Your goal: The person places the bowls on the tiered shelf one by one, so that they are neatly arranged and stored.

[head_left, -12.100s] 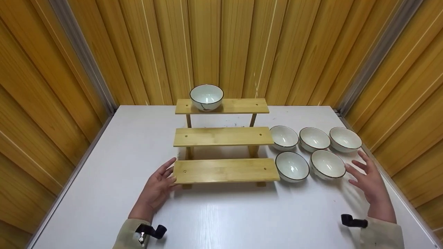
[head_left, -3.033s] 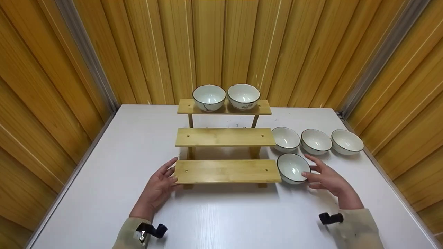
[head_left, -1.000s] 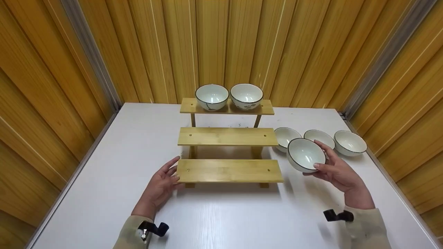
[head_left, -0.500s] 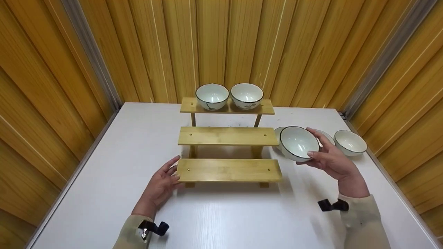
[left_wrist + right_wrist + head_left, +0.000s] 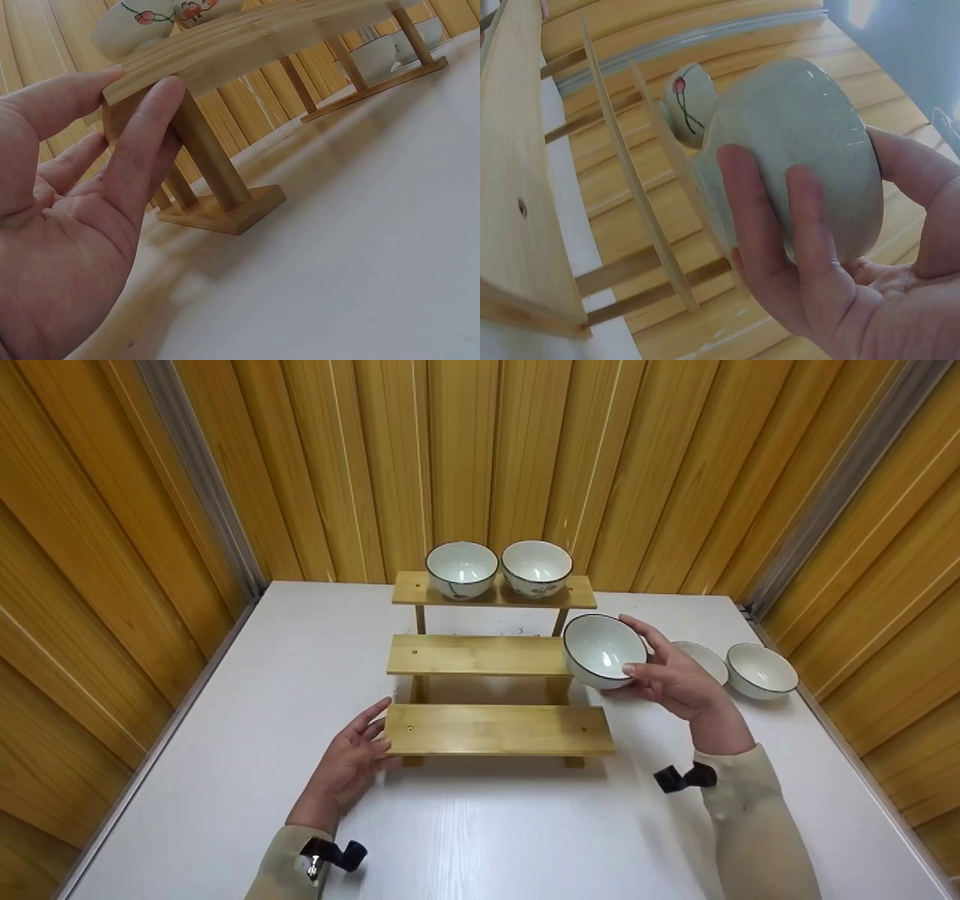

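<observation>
A three-tier wooden display stand stands on the white table. My left hand holds the left end of its lowest shelf; in the left wrist view, thumb and fingers lie about the board's corner. My right hand grips a white dark-rimmed bowl by its right side, thumb at the rim and fingers beneath. The bowl is tilted and covers the right end of the middle shelf; in the right wrist view its pale underside shows. Two like bowls, a left one and a right one, sit on the top shelf.
On the table at the right stand more bowls, one in full view and one partly behind my right hand. Yellow wood-look panels wall in the table at the back and sides.
My right hand has lifted the front bowl off the table and carried it left and back to the middle shelf's right end. Earlier, a second bowl appeared on the top shelf. My left hand stays put.
</observation>
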Demonstrator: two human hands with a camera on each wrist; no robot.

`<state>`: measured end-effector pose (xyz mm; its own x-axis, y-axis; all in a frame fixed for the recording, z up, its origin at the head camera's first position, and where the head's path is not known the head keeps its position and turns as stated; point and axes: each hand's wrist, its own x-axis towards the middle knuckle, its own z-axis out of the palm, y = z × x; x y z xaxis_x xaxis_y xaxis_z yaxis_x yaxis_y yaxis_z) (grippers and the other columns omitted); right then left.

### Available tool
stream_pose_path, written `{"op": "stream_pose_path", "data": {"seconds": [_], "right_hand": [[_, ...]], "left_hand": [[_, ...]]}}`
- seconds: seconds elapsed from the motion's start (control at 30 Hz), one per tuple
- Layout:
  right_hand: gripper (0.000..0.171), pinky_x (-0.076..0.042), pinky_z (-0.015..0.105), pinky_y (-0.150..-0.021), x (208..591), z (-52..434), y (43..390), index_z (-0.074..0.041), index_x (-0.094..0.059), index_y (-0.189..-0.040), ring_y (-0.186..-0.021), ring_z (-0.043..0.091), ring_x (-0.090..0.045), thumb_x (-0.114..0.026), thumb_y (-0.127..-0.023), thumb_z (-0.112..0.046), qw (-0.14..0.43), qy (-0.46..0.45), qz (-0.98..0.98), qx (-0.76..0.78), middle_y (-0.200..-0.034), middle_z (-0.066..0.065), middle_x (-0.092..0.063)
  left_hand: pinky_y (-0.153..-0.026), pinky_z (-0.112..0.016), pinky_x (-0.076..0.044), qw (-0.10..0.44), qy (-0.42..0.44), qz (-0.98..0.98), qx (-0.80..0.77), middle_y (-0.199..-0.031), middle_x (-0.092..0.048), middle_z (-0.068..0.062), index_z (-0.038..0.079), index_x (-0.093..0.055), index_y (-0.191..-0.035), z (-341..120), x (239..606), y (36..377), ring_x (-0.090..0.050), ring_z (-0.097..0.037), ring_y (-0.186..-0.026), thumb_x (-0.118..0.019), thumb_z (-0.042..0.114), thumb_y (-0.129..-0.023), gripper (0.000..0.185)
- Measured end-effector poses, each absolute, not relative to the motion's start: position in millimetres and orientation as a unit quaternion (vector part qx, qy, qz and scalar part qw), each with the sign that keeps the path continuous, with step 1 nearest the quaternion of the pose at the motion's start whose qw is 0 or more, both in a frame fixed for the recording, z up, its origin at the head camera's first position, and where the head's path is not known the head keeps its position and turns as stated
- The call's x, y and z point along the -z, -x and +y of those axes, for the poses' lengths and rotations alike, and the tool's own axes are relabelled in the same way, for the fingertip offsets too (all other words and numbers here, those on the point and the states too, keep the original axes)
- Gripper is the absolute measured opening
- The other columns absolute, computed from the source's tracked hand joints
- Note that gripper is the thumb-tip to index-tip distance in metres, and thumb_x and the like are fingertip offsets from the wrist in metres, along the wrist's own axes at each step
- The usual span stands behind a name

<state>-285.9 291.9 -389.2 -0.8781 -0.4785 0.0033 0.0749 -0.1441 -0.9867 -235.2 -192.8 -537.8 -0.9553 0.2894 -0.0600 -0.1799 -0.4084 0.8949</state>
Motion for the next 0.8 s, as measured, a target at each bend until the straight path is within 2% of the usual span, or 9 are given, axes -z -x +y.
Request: {"op": "stream_pose_path", "data": {"seconds": [0.23,0.4,0.67,0.8], "right_hand": [[0.077,-0.062,0.037,-0.087,387,266,300,-0.024,-0.025,-0.160,-0.099,0.027,-0.074,-0.050,-0.096,0.010,0.190,0.168,0.635,0.730,-0.151,0.024,-0.025],[0.077,-0.063,0.038,-0.088,384,247,309,-0.025,-0.024,-0.159,-0.105,0.024,-0.071,-0.052,-0.096,0.011,0.212,0.159,0.625,0.734,-0.150,0.023,-0.027],[0.089,-0.062,0.039,-0.089,381,211,321,-0.027,-0.020,-0.164,-0.111,0.024,-0.068,-0.060,-0.093,0.010,0.222,0.115,0.630,0.735,-0.154,0.023,-0.030],[0.088,-0.063,0.039,-0.087,380,193,325,-0.027,-0.019,-0.164,-0.108,0.024,-0.069,-0.057,-0.094,0.012,0.224,0.110,0.628,0.737,-0.152,0.024,-0.030]], "left_hand": [[-0.090,-0.034,-0.060,0.139,-0.054,0.526,-0.837,-0.142,-0.054,-0.004,0.014,-0.027,-0.163,-191,539,235,-0.066,-0.020,-0.119,-0.062,-0.005,-0.095,0.078],[-0.091,-0.034,-0.059,0.137,-0.066,0.531,-0.833,-0.141,-0.055,-0.003,0.013,-0.027,-0.163,-192,540,235,-0.066,-0.019,-0.118,-0.062,-0.005,-0.096,0.077],[-0.090,-0.034,-0.059,0.138,-0.064,0.527,-0.836,-0.141,-0.055,-0.003,0.013,-0.027,-0.163,-193,540,236,-0.068,-0.019,-0.116,-0.062,-0.005,-0.096,0.077],[-0.089,-0.034,-0.060,0.140,-0.055,0.524,-0.838,-0.143,-0.053,-0.005,0.014,-0.027,-0.163,-192,539,237,-0.067,-0.021,-0.116,-0.062,-0.005,-0.096,0.078]]}}
